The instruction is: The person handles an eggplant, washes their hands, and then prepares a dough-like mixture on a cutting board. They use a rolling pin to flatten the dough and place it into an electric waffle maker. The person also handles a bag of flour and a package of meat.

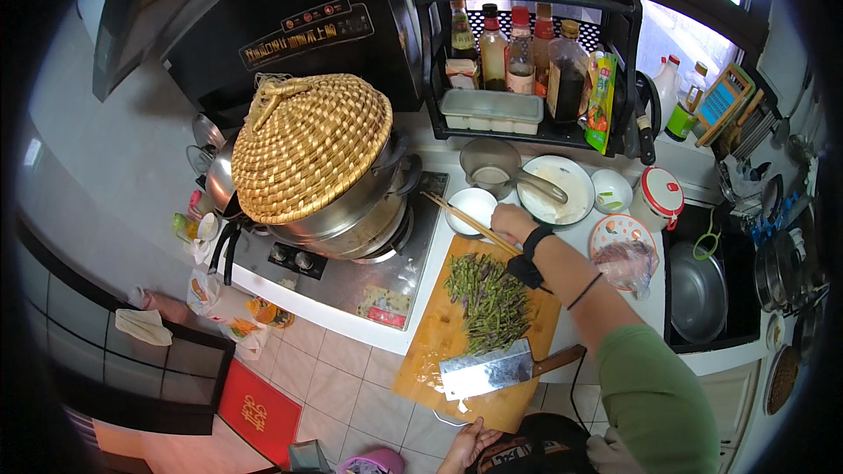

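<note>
My right hand [514, 224] is closed around a pair of wooden chopsticks [475, 222], whose far ends extend over a small white bowl [475, 203]. Beneath the forearm lies a wooden cutting board [428, 349] bearing a pile of cut green stalks [490, 303]. A cleaver [487, 368] with a wooden handle rests flat on the board below the pile. At the board's near edge is my left hand [471, 444], fingers touching the wood; part of its grip is hidden under the board.
Left stands a steamer pot [342, 234] with a woven straw lid [316, 145] on the gas stove [316, 276]. Behind are a strainer-like ladle [490, 168], a white basin [560, 187] and a rack of bottles [533, 128]. Bagged meat [625, 263] and a sink [711, 329] are right.
</note>
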`<state>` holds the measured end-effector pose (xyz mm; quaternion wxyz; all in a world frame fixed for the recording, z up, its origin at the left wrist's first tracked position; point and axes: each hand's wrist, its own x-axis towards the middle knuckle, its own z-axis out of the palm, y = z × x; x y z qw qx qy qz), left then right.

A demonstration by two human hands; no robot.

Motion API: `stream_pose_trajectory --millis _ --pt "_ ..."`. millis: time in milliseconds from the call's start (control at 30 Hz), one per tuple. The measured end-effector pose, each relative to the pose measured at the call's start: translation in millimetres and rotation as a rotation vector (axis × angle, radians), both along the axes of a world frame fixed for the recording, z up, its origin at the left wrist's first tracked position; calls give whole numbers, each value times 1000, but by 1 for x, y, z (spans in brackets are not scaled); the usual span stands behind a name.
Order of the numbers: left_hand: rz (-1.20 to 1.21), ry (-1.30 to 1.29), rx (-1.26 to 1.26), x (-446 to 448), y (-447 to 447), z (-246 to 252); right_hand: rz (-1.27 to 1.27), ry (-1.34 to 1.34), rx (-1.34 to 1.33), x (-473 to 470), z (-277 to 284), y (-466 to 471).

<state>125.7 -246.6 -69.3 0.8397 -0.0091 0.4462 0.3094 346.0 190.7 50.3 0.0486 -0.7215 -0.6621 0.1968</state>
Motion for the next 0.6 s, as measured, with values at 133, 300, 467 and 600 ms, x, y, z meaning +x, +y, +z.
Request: stream_pose_trajectory --millis 133,300,467,600 --pt "-64 10 -18 -6 -2 -7 -63 -390 446 28 26 -6" --pt "-50 -21 77 -6 -2 1 11 -475 454 78 23 -14" --pt "-72 81 24 -8 -2 10 52 -290 450 88 7 -11" --pt "8 -70 98 -13 1 22 13 -321 524 85 -1 -16"
